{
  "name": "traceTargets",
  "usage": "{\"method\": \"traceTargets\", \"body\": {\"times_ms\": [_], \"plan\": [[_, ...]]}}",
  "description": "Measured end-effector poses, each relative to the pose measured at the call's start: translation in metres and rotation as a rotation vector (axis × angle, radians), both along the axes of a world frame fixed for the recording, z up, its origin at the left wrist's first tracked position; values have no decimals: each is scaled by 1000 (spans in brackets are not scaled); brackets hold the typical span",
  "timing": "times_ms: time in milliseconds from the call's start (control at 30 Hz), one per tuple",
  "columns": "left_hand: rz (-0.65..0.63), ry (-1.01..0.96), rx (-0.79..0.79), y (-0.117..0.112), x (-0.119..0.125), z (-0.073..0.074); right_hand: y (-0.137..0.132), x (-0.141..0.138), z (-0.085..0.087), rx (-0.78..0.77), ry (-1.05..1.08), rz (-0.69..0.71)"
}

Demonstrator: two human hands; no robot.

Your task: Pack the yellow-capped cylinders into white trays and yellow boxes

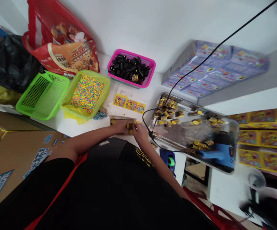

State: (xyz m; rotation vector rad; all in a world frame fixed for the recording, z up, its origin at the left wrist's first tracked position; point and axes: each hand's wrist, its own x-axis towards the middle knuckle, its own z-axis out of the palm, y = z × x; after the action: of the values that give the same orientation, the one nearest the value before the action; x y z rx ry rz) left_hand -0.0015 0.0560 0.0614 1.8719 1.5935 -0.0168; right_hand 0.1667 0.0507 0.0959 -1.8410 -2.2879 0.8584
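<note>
Both of my hands meet over a small open box (114, 121) at the table's front edge. Small yellow-capped containers (130, 125) show in and above it, between my hands. My left hand (121, 126) has its fingers curled at the box; what they grip is hidden. At the box's right end, my right hand (139, 131) pinches one of the small yellow-capped containers. Just behind the box lies a flat yellow printed card (129, 103). To the right, a metal tray (176, 140) holds many more such containers and a blue heat gun (221, 153).
A pink basket (150, 78) of black pieces stands at the back. Left are a yellow-lined tub of colored beads (88, 92), a green basket (42, 95) and a red bag (66, 48). Purple boxes (212, 70) and yellow boxes (265, 137) stand right. A black cord (200, 64) crosses the tray.
</note>
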Motion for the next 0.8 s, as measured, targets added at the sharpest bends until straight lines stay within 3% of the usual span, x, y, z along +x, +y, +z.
{"method": "traceTargets", "body": {"times_ms": [200, 533, 800], "plan": [[61, -25, 37, -13, -13, 13, 4, -30, 10, -105, -164, 150], [173, -55, 129, -21, -33, 16, 16, -52, -14, -83, -270, 220], [341, -46, 250, -46, -55, 20, 18, -61, -20, -95, -266, 238]]}}
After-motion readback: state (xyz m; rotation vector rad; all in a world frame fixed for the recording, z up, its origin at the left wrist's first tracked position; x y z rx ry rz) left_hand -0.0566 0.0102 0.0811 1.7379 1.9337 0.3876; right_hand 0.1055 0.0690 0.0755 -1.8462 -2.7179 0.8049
